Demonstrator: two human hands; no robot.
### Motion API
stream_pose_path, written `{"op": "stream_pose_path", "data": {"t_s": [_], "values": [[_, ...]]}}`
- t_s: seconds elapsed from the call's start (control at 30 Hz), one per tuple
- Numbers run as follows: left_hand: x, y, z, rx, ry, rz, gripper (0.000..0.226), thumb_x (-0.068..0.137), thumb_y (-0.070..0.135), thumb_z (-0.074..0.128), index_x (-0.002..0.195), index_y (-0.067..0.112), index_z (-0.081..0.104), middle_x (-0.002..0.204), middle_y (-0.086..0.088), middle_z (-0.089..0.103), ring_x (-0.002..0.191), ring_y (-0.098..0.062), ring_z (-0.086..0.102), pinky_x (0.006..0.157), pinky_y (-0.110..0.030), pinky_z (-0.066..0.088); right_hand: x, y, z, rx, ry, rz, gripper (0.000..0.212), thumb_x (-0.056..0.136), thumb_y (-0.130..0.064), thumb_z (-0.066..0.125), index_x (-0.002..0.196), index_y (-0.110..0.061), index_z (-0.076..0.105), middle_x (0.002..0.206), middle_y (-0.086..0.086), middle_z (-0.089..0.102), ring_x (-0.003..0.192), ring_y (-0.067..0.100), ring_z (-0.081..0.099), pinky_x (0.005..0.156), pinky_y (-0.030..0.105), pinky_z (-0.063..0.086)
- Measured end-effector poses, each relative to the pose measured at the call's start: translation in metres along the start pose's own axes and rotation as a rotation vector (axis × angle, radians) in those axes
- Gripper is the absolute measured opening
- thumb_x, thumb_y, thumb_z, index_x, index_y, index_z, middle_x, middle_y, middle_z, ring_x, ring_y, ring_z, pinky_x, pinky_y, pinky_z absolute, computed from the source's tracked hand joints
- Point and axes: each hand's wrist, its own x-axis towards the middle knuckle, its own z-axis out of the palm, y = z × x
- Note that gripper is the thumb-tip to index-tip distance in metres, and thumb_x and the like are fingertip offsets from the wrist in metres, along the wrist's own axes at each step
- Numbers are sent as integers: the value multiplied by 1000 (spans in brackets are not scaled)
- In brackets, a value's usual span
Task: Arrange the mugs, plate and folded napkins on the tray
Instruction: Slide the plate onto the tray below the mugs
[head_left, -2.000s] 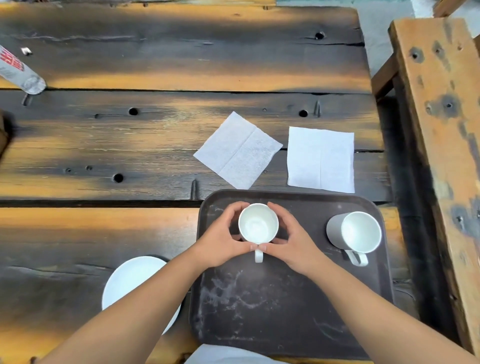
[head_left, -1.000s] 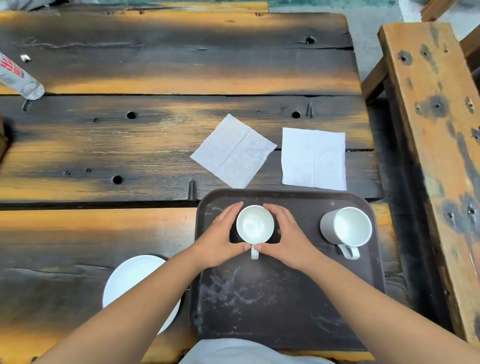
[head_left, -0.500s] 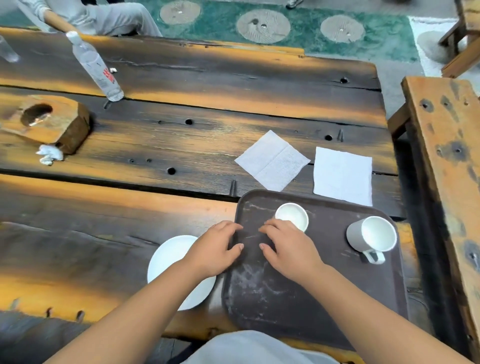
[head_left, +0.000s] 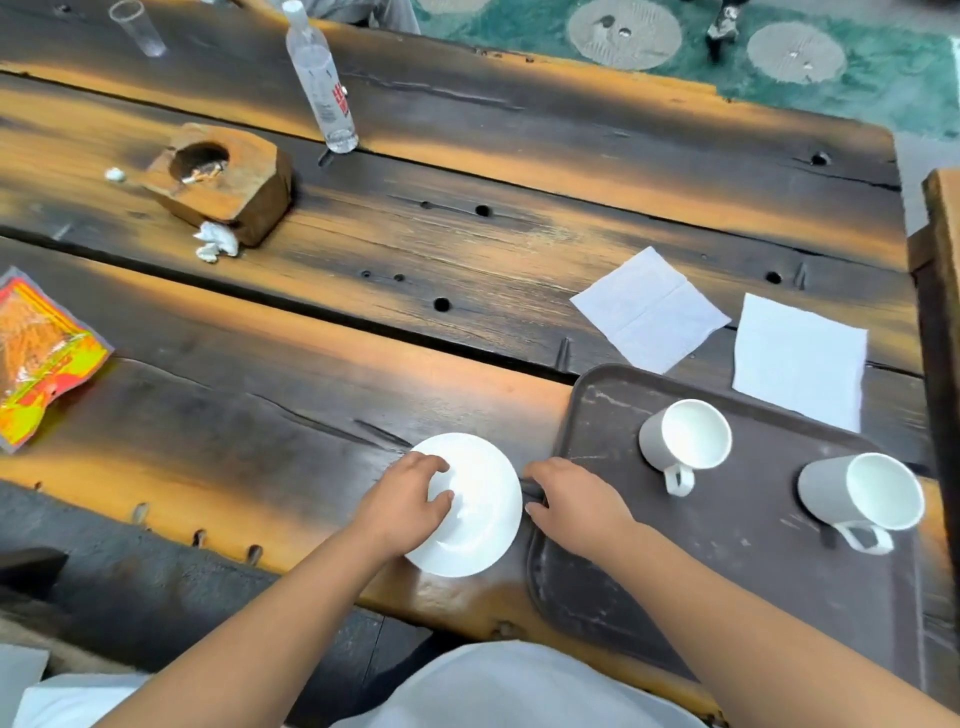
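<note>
Two white ceramic mugs (head_left: 684, 439) sit on the dark brown plastic tray (head_left: 727, 545); left hand (head_left: 402, 506) curls loosely over the round white plate (head_left: 475, 512); right hand (head_left: 574, 504), fingers relaxed, rests on the tray's rim, likely steadying it.

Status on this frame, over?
Left hand on plate, still off tray. Right hand at tray edge, empty. Both mugs aboard. Napkins still outside.
</note>
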Motion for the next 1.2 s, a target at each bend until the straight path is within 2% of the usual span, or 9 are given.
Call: {"op": "stream_pose_path", "data": {"t_s": [0.17, 0.27, 0.37, 0.57, 0.73, 0.87, 1.0, 1.1, 1.2], "values": [[1, -32, 2, -103, 33, -109, 39, 90, 27, 60, 127, 16, 55, 133, -4, 48, 128, -23, 43, 104, -31, 36, 13, -12, 19, 14, -91, 140, 56, 88, -36, 56, 140, -26, 35, 131, 2, 55, 109, 28, 58, 84, 45, 54], [4, -41, 5, -137, 66, -148, 44, 88, 26, 62, 130, 15, 51, 130, -4, 44, 126, -23, 41, 102, -32, 35, 18, -19, 28, 66, -118, 207, 58, 87, -34, 57, 137, -24, 31, 120, 3, 61, 92, 26, 62, 70, 40, 58], [9, -44, 6, -252, 62, -202, 45, 87, 22, 62, 129, 14, 49, 129, -7, 47, 120, -24, 47, 100, -35, 40, 24, -25, 33, 125, -133, 286, 57, 86, -34, 57, 134, -23, 28, 111, 5, 62, 79, 23, 58, 54, 32, 49], [13, -46, 6, -440, 44, -267, 31, 88, 17, 60, 115, 22, 47, 115, -5, 60, 97, -26, 59, 68, -33, 47, 32, -31, 36, 212, -146, 374, 60, 86, -30, 58, 136, -18, 26, 113, 8, 60, 77, 22, 54, 43, 24, 37], [12, -44, 4, -529, 68, -291, 29, 87, 20, 64, 110, 27, 48, 109, -1, 63, 95, -24, 63, 75, -42, 56, 33, -30, 39, 200, -125, 367, 50, 88, -26, 56, 131, -19, 30, 109, 6, 61, 74, 20, 55, 43, 23, 39], [9, -44, 4, -561, 67, -302, 30, 86, 17, 65, 110, 27, 49, 108, 2, 64, 95, -22, 64, 76, -49, 57, 28, -25, 38, 241, -52, 337, 46, 88, -22, 54, 129, -23, 33, 108, 4, 63, 77, 19, 60, 52, 29, 53], [11, -36, 4, -527, 62, -299, 34, 84, 10, 62, 110, 27, 50, 107, 2, 65, 96, -22, 63, 71, -36, 53, 18, -16, 37, 302, 34, 303, 49, 88, -16, 56, 131, -24, 33, 115, 4, 64, 91, 24, 63, 70, 37, 59], [13, -25, 5, -471, 22, -267, 33, 82, 2, 58, 106, 25, 54, 106, 0, 66, 96, -22, 61, 66, -29, 47, 4, -5, 35, 391, 105, 307, 52, 86, -16, 58, 133, -24, 37, 116, 1, 64, 94, 20, 61, 70, 31, 55], [14, -9, 10, -449, -16, -242, 30, 81, -1, 57, 99, 24, 55, 103, 0, 66, 96, -23, 61, 67, -30, 48, -12, 12, 34, 474, 141, 367, 42, 86, -18, 60, 125, -25, 43, 105, -3, 63, 86, 14, 59, 65, 27, 54]]}}
